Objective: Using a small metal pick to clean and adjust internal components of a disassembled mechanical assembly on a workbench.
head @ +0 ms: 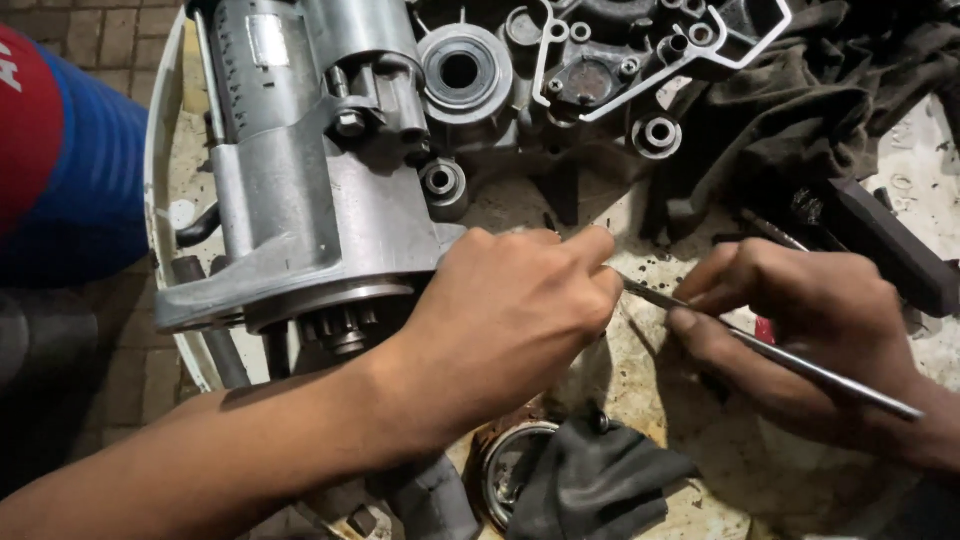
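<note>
Starter motor (300, 170), grey, just beyond left hand (505, 315) clenched beside it; right hand (800, 330) grasping thin metal rod (770, 350): best kept steady, tip guided slowly.

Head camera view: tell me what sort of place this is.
Probably a mechanic's repair workshop. A metal starter motor and an opened engine casing lie on a stained work surface with a greasy rag. The right hand holds a thin metal tool near the left hand.
</note>
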